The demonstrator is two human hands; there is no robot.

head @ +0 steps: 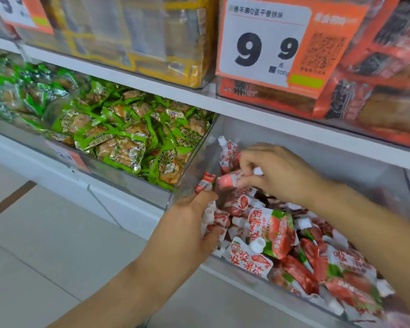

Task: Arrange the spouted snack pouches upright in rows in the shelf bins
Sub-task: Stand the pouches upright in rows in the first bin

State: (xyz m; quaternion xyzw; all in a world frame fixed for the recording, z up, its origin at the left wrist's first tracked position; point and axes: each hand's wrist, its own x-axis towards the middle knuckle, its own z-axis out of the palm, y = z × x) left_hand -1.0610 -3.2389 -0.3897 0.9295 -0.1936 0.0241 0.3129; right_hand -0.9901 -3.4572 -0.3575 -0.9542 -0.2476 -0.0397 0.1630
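The right hand pinches one pouch at the far left of the clear bin; the left hand grips several pouches at the near left wall. Pouches appear light, soft and slippery: grasp at the stiff spout.

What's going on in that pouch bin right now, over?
Left hand grips several pouches at clear bin's front wall. Right hand pinches one pink pouch. Loose pouch heap unsorted, crowding the bin.
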